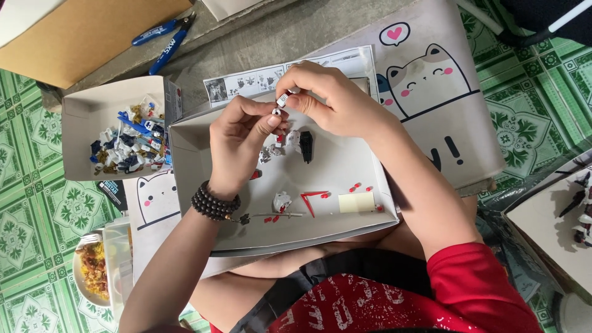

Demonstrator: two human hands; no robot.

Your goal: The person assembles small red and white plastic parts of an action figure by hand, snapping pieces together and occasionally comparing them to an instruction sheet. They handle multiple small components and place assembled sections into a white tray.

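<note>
My left hand [242,143] and my right hand [327,98] meet above a shallow white cardboard tray [345,213] on my lap. My right fingertips pinch a tiny white and red model part [283,98]. My left fingertips pinch another tiny white part [277,112] right beneath it, the two almost touching. A dark bead bracelet [214,203] circles my left wrist. Below the hands, inside the tray, lie a partly built white and black model piece [297,143], small red bits [314,198], a white lump [282,200] and a pale yellow slip [356,202].
A second white box [80,111] at left holds several blue, white and gold model parts. Blue-handled nippers [161,42] lie on the concrete step. An instruction sheet [259,79], a cat-printed cloth [431,80], a food plate [92,271] and another box [555,222] surround me.
</note>
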